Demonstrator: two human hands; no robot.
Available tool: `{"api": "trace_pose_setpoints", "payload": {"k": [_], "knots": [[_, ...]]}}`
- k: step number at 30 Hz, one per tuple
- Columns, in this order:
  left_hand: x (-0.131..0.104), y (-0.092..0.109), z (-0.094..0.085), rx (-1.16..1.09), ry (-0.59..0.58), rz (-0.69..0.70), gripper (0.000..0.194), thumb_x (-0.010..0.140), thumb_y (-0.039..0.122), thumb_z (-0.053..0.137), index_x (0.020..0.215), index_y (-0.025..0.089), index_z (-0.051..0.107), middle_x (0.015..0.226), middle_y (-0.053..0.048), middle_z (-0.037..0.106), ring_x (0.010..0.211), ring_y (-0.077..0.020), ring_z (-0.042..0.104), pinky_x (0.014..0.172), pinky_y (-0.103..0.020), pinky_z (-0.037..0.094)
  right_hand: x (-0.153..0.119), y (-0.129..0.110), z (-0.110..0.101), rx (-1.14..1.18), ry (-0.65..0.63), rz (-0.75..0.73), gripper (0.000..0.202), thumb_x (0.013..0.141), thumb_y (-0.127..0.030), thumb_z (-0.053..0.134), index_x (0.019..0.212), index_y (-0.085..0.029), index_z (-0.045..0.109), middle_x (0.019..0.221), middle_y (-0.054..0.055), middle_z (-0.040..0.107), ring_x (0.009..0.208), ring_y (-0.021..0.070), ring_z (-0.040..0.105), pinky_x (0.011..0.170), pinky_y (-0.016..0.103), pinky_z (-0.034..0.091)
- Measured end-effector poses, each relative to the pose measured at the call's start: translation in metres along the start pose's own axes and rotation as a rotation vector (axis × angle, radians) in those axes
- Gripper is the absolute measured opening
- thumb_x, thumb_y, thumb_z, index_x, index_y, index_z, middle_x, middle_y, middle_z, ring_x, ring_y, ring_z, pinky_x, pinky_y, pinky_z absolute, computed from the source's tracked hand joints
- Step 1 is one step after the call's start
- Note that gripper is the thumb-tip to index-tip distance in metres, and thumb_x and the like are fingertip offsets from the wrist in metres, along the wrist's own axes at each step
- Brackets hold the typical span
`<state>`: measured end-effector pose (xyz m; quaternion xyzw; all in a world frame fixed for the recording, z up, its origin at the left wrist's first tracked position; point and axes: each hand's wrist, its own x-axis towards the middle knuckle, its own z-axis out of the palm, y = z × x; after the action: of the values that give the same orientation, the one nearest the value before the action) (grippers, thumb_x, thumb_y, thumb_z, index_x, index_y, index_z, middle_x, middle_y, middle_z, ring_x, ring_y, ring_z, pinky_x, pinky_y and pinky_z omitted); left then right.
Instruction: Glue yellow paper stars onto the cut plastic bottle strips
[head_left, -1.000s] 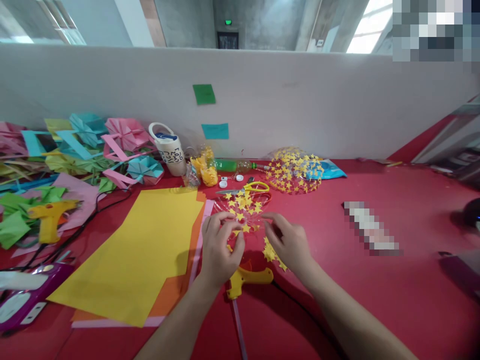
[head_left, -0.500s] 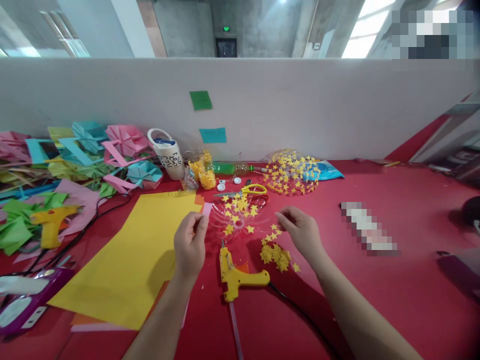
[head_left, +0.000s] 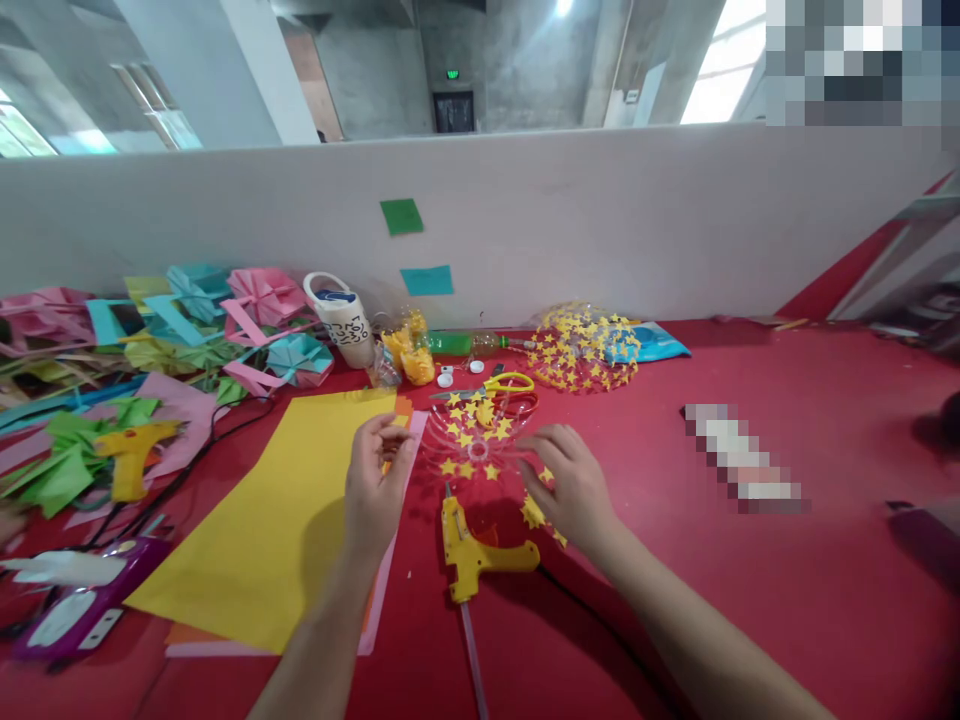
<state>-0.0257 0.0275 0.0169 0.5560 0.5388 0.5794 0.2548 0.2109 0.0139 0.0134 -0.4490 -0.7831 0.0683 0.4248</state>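
A clear plastic flower-like piece (head_left: 478,451), cut into curved strips with yellow stars stuck on them, lies on the red table between my hands. My left hand (head_left: 375,480) is at its left, fingers loosely curled and a little apart from the thumb, with nothing visible in them. On the other side, my right hand (head_left: 574,485) has its thumb and fingers apart at the strips' right edge; whether it touches them I cannot tell. It partly hides a pile of loose yellow stars (head_left: 533,512). A yellow glue gun (head_left: 469,555) with a glue stick lies in front of the piece.
Yellow sheets (head_left: 277,500) lie left, beside a second glue gun (head_left: 133,455) and a purple power strip (head_left: 94,600). Folded paper flowers (head_left: 266,295), a white tumbler (head_left: 345,325), scissors (head_left: 510,382), a green bottle (head_left: 454,343) and a star-covered clear dome (head_left: 581,345) stand behind.
My right hand has moved left and towards me, over the pile of stars, and its pinched fingers have parted. My left hand's fingers have loosened. The view has shifted slightly.
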Motion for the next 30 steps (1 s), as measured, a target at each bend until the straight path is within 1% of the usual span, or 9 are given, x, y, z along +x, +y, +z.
{"api": "trace_pose_setpoints", "payload": {"k": [3,6,8,12,15,17,20,24,30], "knots": [[0.002,0.002,-0.005,0.115,0.05,0.107,0.037,0.078,0.029,0.063,0.112,0.022,0.05,0.1,-0.004,0.057,0.089,-0.0166,0.055,0.078,-0.029,0.044,-0.001,-0.013,0.006,-0.059,-0.042,-0.11,0.013,0.086,-0.018,0.053,0.096,-0.018,0.062,0.094,0.007,0.061,0.088,0.0204,0.051,0.079,0.034,0.041],[0.002,0.003,-0.011,0.255,0.03,0.189,0.012,0.082,0.032,0.058,0.084,0.02,0.06,0.092,-0.003,0.056,0.09,-0.0173,0.055,0.084,-0.031,0.043,0.002,-0.023,0.01,-0.1,-0.061,-0.138,0.012,0.087,-0.022,0.054,0.095,-0.018,0.062,0.094,0.008,0.061,0.086,0.0212,0.05,0.078,0.036,0.04],[0.002,0.002,-0.014,0.287,0.024,0.2,0.02,0.084,0.032,0.053,0.07,0.019,0.058,0.088,-0.003,0.055,0.091,-0.0176,0.055,0.086,-0.032,0.043,0.004,-0.025,0.01,-0.105,-0.064,-0.137,0.01,0.087,-0.023,0.053,0.089,-0.018,0.061,0.09,0.007,0.061,0.084,0.0208,0.05,0.078,0.036,0.04],[0.003,-0.009,-0.016,0.296,0.022,0.058,0.017,0.079,0.036,0.059,0.083,0.02,0.054,0.096,-0.004,0.057,0.092,-0.0185,0.057,0.083,-0.034,0.046,0.011,-0.015,0.003,-0.07,-0.019,-0.048,0.012,0.089,-0.019,0.047,0.083,-0.019,0.058,0.085,0.007,0.06,0.082,0.02,0.053,0.077,0.035,0.043],[0.003,-0.017,-0.015,0.236,-0.106,-0.144,0.03,0.079,0.043,0.058,0.1,0.022,0.052,0.104,-0.006,0.058,0.091,-0.0183,0.06,0.08,-0.034,0.049,0.014,0.006,-0.005,-0.113,0.003,0.107,0.023,0.085,-0.018,0.049,0.108,-0.017,0.054,0.1,0.01,0.059,0.09,0.023,0.055,0.079,0.036,0.045],[0.001,-0.019,-0.012,0.204,-0.188,-0.186,0.031,0.082,0.045,0.053,0.104,0.024,0.054,0.111,-0.007,0.056,0.096,-0.0182,0.06,0.083,-0.034,0.049,0.014,0.018,-0.01,-0.181,-0.07,0.157,0.02,0.084,-0.021,0.053,0.103,-0.017,0.057,0.1,0.011,0.059,0.09,0.0247,0.056,0.078,0.038,0.046],[-0.005,-0.016,-0.006,0.231,-0.233,-0.058,0.027,0.082,0.04,0.055,0.105,0.026,0.059,0.124,-0.008,0.046,0.117,-0.0213,0.05,0.097,-0.039,0.043,0.012,0.018,-0.013,-0.194,-0.107,0.095,0.009,0.084,-0.019,0.052,0.085,-0.017,0.061,0.095,0.01,0.06,0.09,0.0235,0.054,0.081,0.038,0.045],[-0.013,-0.008,0.005,0.362,-0.335,0.168,0.031,0.077,0.026,0.062,0.108,0.028,0.061,0.137,-0.006,0.034,0.134,-0.0253,0.03,0.112,-0.047,0.025,0.006,-0.01,-0.002,-0.155,-0.095,-0.055,0.009,0.083,-0.019,0.056,0.09,-0.018,0.063,0.105,0.009,0.058,0.1,0.0238,0.049,0.088,0.039,0.041],[-0.019,-0.004,0.016,0.449,-0.331,0.241,0.028,0.073,0.019,0.064,0.1,0.025,0.063,0.139,-0.007,0.033,0.135,-0.0286,0.028,0.112,-0.049,0.026,0.004,-0.037,0.028,-0.276,-0.106,-0.097,0.016,0.08,-0.028,0.061,0.094,-0.021,0.064,0.107,0.009,0.056,0.1,0.0272,0.044,0.092,0.044,0.036]]}}
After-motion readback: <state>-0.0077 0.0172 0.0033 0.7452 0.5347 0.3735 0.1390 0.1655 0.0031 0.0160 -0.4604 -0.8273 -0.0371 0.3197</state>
